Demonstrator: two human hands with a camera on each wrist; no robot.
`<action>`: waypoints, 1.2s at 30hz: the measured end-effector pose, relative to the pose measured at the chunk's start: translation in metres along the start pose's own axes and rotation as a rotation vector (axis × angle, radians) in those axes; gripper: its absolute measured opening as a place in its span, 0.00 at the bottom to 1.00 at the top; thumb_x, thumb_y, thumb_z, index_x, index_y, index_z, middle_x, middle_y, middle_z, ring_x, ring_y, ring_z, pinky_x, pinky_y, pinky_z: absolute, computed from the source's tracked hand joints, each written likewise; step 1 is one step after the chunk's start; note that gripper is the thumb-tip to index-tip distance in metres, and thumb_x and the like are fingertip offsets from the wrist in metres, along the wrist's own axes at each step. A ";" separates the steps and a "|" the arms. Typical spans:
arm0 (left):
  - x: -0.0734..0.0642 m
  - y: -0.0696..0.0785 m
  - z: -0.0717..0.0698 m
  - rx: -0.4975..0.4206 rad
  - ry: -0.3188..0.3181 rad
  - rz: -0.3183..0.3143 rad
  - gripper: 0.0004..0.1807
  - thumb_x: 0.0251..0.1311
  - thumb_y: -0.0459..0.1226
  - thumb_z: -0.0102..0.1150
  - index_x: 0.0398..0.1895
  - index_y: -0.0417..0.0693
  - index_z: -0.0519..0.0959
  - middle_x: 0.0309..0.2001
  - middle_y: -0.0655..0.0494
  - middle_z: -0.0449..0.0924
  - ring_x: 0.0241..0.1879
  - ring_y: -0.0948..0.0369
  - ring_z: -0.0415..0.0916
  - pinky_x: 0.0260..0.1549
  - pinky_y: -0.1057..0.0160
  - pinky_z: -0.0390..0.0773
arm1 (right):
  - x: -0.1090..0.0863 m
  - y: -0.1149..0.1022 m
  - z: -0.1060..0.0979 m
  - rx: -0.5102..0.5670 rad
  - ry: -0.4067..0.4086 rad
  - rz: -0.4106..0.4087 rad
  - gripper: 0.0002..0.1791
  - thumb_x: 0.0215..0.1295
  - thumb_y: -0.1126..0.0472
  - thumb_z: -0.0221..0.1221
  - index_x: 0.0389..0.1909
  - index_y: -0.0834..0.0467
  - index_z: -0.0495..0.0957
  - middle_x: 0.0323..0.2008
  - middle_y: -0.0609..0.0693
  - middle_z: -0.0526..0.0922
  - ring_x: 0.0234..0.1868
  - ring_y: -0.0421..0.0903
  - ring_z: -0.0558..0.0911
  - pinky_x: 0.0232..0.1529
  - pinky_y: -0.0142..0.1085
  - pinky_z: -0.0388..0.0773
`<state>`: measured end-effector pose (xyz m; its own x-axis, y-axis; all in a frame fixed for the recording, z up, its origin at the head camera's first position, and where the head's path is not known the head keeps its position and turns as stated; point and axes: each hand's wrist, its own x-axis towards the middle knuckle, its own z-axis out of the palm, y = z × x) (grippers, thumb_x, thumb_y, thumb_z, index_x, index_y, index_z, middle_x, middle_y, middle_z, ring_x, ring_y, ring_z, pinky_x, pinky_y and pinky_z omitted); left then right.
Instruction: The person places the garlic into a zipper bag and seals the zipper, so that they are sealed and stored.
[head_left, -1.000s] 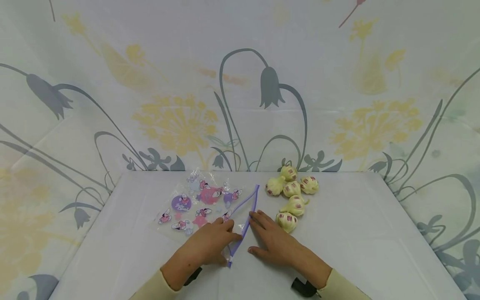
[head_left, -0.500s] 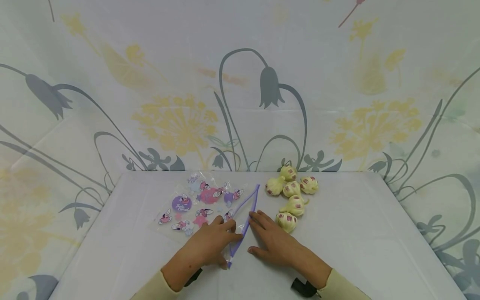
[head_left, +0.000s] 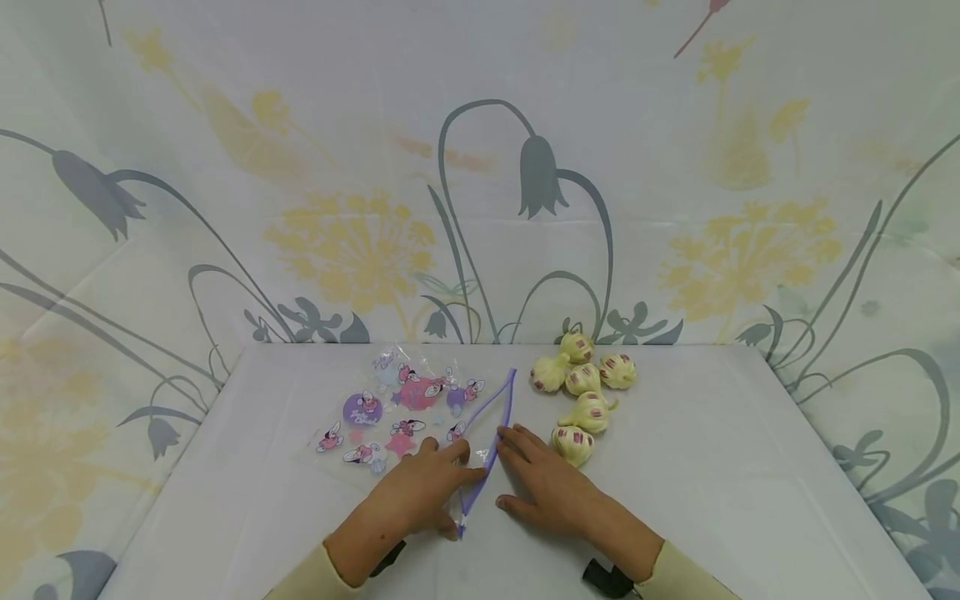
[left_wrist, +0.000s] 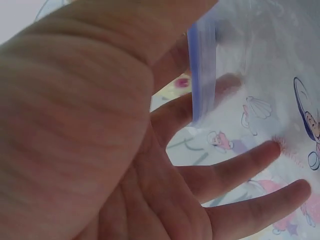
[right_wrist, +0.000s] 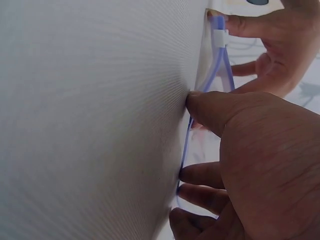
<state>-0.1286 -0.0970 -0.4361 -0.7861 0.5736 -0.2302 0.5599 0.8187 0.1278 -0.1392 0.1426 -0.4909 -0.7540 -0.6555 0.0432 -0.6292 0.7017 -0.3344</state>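
Observation:
A clear zip bag (head_left: 420, 392) with pink and purple cartoon prints lies flat on the table, its purple zip edge (head_left: 508, 404) facing right and its mouth parted. My left hand (head_left: 420, 492) rests over the near part of the mouth. Its index finger touches the zip edge and its thumb is by the near corner, where a white slider (right_wrist: 220, 38) shows in the right wrist view. In the left wrist view the other fingers stretch out along the clear plastic (left_wrist: 265, 75). My right hand (head_left: 555, 492) lies on the table, fingertips against the zip edge's outer side.
Several pale yellow garlic bulbs (head_left: 588, 412) with purple patches lie in a loose group beyond my right hand, right of the bag. The white table (head_left: 712, 467) ends at the back against a flower-printed cloth (head_left: 480, 233).
Both hands and the bag keep nearly the same places. The far end of the zip edge has shifted slightly left.

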 end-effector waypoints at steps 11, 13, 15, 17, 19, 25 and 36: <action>-0.001 0.001 -0.001 -0.044 -0.007 -0.002 0.42 0.43 0.52 0.87 0.67 0.67 0.83 0.71 0.55 0.76 0.67 0.36 0.74 0.56 0.41 0.84 | -0.003 -0.002 0.000 -0.029 0.033 -0.039 0.39 0.72 0.46 0.67 0.74 0.65 0.71 0.80 0.62 0.63 0.81 0.63 0.60 0.77 0.55 0.64; 0.000 0.001 -0.001 -0.047 -0.010 -0.006 0.42 0.44 0.52 0.86 0.68 0.68 0.83 0.71 0.55 0.75 0.68 0.37 0.74 0.56 0.41 0.84 | -0.004 -0.002 -0.001 -0.043 0.041 -0.048 0.38 0.71 0.46 0.68 0.73 0.65 0.72 0.79 0.62 0.64 0.81 0.64 0.60 0.77 0.54 0.65; 0.000 0.000 0.000 -0.051 -0.008 -0.009 0.42 0.44 0.52 0.86 0.68 0.68 0.82 0.71 0.55 0.75 0.68 0.38 0.74 0.56 0.42 0.84 | -0.005 -0.004 -0.002 -0.057 0.045 -0.051 0.38 0.71 0.46 0.68 0.73 0.64 0.73 0.79 0.62 0.64 0.81 0.63 0.61 0.76 0.54 0.66; 0.001 0.000 0.000 -0.056 -0.006 -0.013 0.42 0.44 0.52 0.86 0.68 0.68 0.82 0.72 0.55 0.75 0.68 0.39 0.74 0.57 0.42 0.83 | -0.006 -0.005 -0.004 -0.076 0.056 -0.041 0.37 0.70 0.46 0.69 0.72 0.63 0.74 0.78 0.60 0.66 0.80 0.62 0.62 0.76 0.53 0.67; 0.001 0.000 0.000 -0.060 -0.003 -0.014 0.42 0.44 0.52 0.86 0.68 0.68 0.82 0.71 0.54 0.75 0.68 0.40 0.74 0.57 0.42 0.84 | -0.006 -0.008 -0.006 -0.097 0.084 -0.017 0.35 0.69 0.47 0.69 0.70 0.62 0.75 0.77 0.60 0.68 0.79 0.61 0.65 0.75 0.52 0.69; 0.002 0.000 0.001 -0.056 -0.008 -0.011 0.41 0.44 0.54 0.85 0.67 0.69 0.83 0.72 0.55 0.75 0.68 0.40 0.73 0.56 0.42 0.84 | -0.006 -0.012 -0.012 -0.113 0.268 0.069 0.29 0.64 0.51 0.73 0.63 0.60 0.81 0.69 0.58 0.77 0.72 0.57 0.75 0.69 0.51 0.76; 0.000 -0.001 0.000 -0.067 -0.001 0.002 0.39 0.46 0.56 0.83 0.66 0.68 0.84 0.71 0.54 0.76 0.67 0.38 0.74 0.55 0.44 0.85 | -0.010 -0.013 -0.026 -0.057 0.517 0.189 0.23 0.58 0.60 0.76 0.54 0.62 0.84 0.59 0.57 0.82 0.62 0.57 0.81 0.58 0.52 0.83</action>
<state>-0.1297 -0.0979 -0.4365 -0.7845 0.5756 -0.2308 0.5430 0.8173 0.1927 -0.1285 0.1478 -0.4625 -0.8403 -0.3042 0.4487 -0.4721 0.8174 -0.3300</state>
